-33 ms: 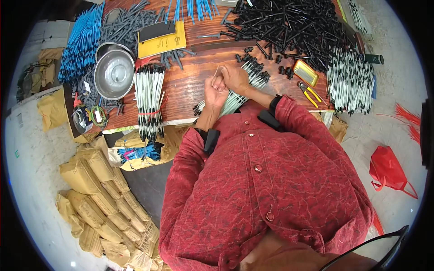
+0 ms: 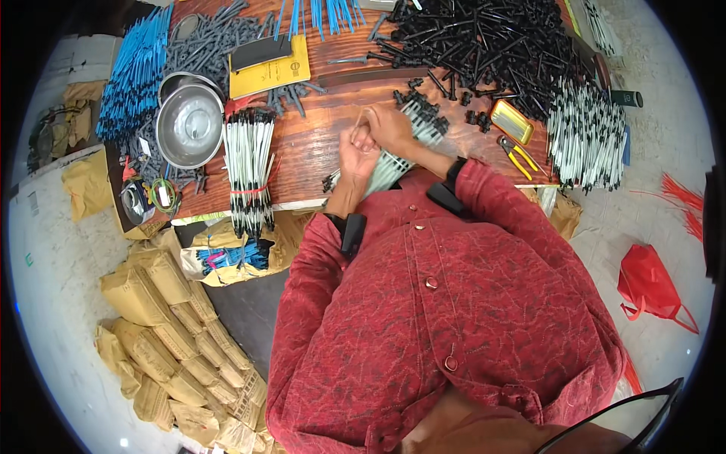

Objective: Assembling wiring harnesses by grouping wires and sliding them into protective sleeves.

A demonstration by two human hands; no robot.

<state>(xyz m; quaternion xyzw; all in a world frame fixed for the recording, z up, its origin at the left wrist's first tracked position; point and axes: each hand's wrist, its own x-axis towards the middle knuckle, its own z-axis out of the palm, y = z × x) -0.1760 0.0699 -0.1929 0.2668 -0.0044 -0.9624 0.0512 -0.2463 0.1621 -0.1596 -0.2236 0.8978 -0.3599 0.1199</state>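
Observation:
Both hands meet over the front middle of the table. My left hand (image 2: 358, 155) is closed, palm up, its fingers curled. My right hand (image 2: 390, 130) is closed beside and partly above it, fingertips at the left hand's fingers. A thin pale strip seems to show at the fingertips, but what they hold is too small to make out. Below the right hand and wrist lies a slanted bundle of white rods with black ends (image 2: 423, 121), partly hidden by the hands. To the left, a similar bundle (image 2: 249, 170) has a red tie around it and overhangs the table edge.
Metal bowls (image 2: 193, 125) and a yellow notebook (image 2: 291, 76) are on the left. A heap of black plastic parts (image 2: 484, 49) fills the back right. Yellow-handled pliers (image 2: 519, 159), a yellow tin (image 2: 512, 122) and loose white rods (image 2: 586, 136) lie right. Brown paper packages (image 2: 162, 303) are stacked below.

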